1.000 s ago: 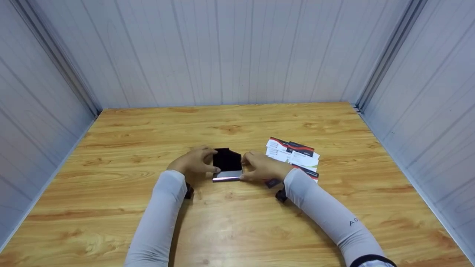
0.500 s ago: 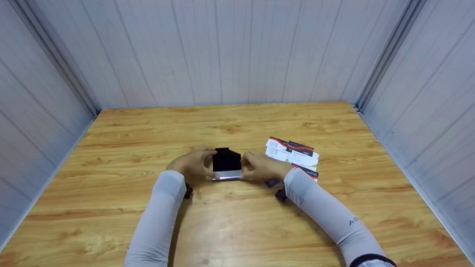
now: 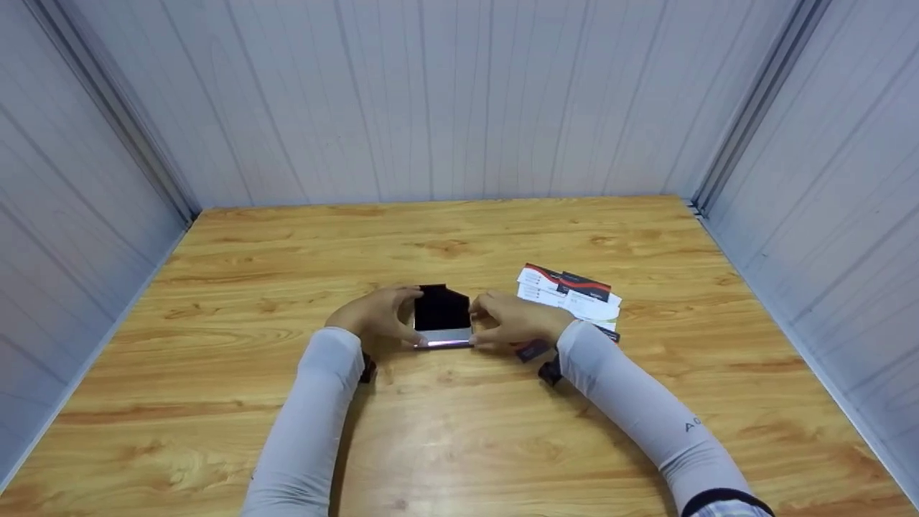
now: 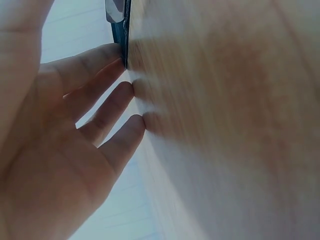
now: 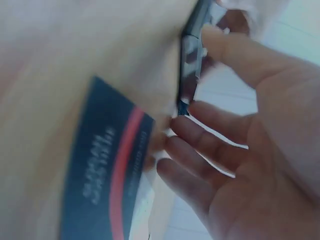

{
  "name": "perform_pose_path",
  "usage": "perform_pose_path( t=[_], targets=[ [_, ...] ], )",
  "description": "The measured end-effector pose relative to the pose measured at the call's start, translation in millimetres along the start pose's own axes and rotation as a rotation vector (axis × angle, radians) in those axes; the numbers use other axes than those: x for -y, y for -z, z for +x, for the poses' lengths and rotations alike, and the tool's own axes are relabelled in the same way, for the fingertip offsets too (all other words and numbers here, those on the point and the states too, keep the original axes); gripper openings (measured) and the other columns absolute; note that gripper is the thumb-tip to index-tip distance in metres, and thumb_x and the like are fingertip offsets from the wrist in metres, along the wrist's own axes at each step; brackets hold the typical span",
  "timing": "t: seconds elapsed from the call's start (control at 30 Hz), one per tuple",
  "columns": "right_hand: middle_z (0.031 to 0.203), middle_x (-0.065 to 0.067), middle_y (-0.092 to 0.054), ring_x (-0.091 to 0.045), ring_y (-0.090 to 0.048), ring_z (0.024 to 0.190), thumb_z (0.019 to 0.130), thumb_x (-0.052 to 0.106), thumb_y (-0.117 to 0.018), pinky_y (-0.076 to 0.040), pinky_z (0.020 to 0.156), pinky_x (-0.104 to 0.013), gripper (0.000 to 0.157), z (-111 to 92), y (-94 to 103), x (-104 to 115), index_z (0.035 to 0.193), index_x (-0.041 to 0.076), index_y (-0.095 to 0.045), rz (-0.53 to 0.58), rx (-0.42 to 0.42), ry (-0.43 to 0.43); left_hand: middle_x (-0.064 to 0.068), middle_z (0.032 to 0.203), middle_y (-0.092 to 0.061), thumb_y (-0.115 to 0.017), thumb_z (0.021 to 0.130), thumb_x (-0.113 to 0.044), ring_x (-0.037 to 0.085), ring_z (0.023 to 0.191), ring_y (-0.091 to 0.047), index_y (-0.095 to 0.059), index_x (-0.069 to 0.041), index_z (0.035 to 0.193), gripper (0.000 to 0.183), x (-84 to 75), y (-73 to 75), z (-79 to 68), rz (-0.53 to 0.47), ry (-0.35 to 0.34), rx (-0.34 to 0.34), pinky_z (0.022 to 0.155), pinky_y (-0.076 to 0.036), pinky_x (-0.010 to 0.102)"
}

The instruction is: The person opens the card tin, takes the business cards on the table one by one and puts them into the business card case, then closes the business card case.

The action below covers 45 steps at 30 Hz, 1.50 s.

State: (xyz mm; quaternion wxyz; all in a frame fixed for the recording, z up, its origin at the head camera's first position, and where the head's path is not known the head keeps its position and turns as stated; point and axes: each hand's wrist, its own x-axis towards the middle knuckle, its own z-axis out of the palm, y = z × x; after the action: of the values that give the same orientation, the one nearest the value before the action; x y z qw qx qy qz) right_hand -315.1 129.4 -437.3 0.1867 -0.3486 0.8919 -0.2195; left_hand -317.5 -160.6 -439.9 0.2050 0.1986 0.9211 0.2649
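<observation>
A flat card case (image 3: 442, 309), with a black inner face and a shiny silver strip along its near side, lies on the wooden table. At its left edge my left hand (image 3: 373, 314) pinches it, thumb on the silver strip and forefinger toward the far corner. From the right, my right hand (image 3: 517, 318) grips the opposite edge between thumb and fingers. In the left wrist view only a corner of the case (image 4: 121, 47) shows, and the other fingertips touch the table. The right wrist view has the thumb against the case's metal side (image 5: 190, 65).
Several business cards (image 3: 585, 305), white, black and red, lie overlapping to the right of the case. One dark card (image 3: 533, 350) with a red stripe lies partly beneath my right hand. White panel walls (image 3: 459, 100) bound the table (image 3: 445, 431) at the back and sides.
My left thumb has slid toward me, from beside the black face onto the silver strip. The right hand keeps its place at the case, and the cards have not moved.
</observation>
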Motion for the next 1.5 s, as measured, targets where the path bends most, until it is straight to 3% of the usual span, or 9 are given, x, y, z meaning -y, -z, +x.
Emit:
perform_pose_path(
  t=[0.27, 0.4, 0.57, 0.8, 0.93, 1.2, 1.5],
  targets=[
    [0.147, -0.014, -0.046, -0.029, -0.044, 0.135, 0.102, 0.04, -0.058, -0.038, 0.11, -0.045, 0.059, -18, 25.4, -14, 0.148, 0.006, -0.044, 0.02, -0.019, -0.011, 0.009, 0.164, -0.021, -0.089, 0.072, -0.05, 0.032, 0.149, -0.02, -0.034, -0.016, 0.158, 0.107, -1.3, -0.7, 1.1, 0.004, -0.01, -0.003, 0.117, -0.024, 0.052],
    [0.145, -0.017, -0.049, -0.032, -0.043, 0.136, 0.102, 0.031, -0.061, -0.035, 0.111, -0.05, 0.054, -27, 39.0, -22, 0.147, 0.003, -0.046, 0.014, -0.038, -0.011, 0.009, 0.164, -0.021, -0.089, 0.072, -0.05, 0.032, 0.149, -0.02, -0.034, -0.016, 0.158, 0.107, -1.1, 0.0, 1.1, 0.009, -0.007, -0.005, 0.118, -0.023, 0.052],
    [0.137, -0.017, -0.056, -0.035, -0.049, 0.13, 0.097, 0.024, -0.069, -0.04, 0.107, -0.05, 0.05, -38, 48.2, -34, 0.138, 0.0, -0.054, -0.015, -0.039, -0.016, 0.008, 0.164, -0.021, -0.088, 0.073, -0.052, 0.032, 0.15, -0.019, -0.033, -0.017, 0.158, 0.107, -0.2, -0.8, 2.0, 0.02, -0.001, 0.004, 0.117, -0.023, 0.053],
    [0.115, -0.012, -0.062, -0.035, -0.058, 0.109, 0.083, 0.019, -0.083, -0.048, 0.093, -0.048, 0.04, -48, 52.7, -46, 0.115, 0.002, -0.066, -0.099, -0.013, -0.053, 0.007, 0.165, -0.021, -0.087, 0.073, -0.053, 0.032, 0.15, -0.019, -0.032, -0.018, 0.159, 0.108, -2.3, -0.2, 3.4, 0.028, 0.002, -0.002, 0.117, -0.023, 0.055],
    [0.116, -0.013, -0.06, -0.032, -0.056, 0.108, 0.079, 0.022, -0.088, -0.047, 0.092, -0.047, 0.046, -51, 53.0, -52, 0.115, 0.005, -0.066, -0.13, 0.031, -0.089, 0.007, 0.165, -0.02, -0.087, 0.073, -0.053, 0.032, 0.15, -0.019, -0.032, -0.018, 0.159, 0.107, -2.5, 0.0, 3.4, 0.036, 0.005, 0.002, 0.117, -0.023, 0.055],
    [0.116, -0.014, -0.061, -0.032, -0.055, 0.108, 0.075, 0.026, -0.091, -0.047, 0.092, -0.047, 0.052, -51, 51.1, -60, 0.117, 0.011, -0.066, -0.199, 0.072, -0.08, 0.009, 0.165, -0.02, -0.087, 0.073, -0.054, 0.034, 0.149, -0.019, -0.032, -0.018, 0.159, 0.108, -1.7, 1.0, 4.4, 0.035, 0.007, 0.004, 0.116, -0.023, 0.056],
    [0.116, -0.009, -0.059, -0.029, -0.055, 0.11, 0.075, 0.025, -0.091, -0.046, 0.094, -0.046, 0.046, -49, 50.8, -58, 0.112, 0.015, -0.066, -0.195, 0.127, -0.12, 0.007, 0.165, -0.021, -0.088, 0.072, -0.053, 0.032, 0.149, -0.02, -0.033, -0.018, 0.158, 0.108, -1.0, -0.3, 3.4, 0.015, 0.005, -0.003, 0.116, -0.024, 0.055]
  ],
)
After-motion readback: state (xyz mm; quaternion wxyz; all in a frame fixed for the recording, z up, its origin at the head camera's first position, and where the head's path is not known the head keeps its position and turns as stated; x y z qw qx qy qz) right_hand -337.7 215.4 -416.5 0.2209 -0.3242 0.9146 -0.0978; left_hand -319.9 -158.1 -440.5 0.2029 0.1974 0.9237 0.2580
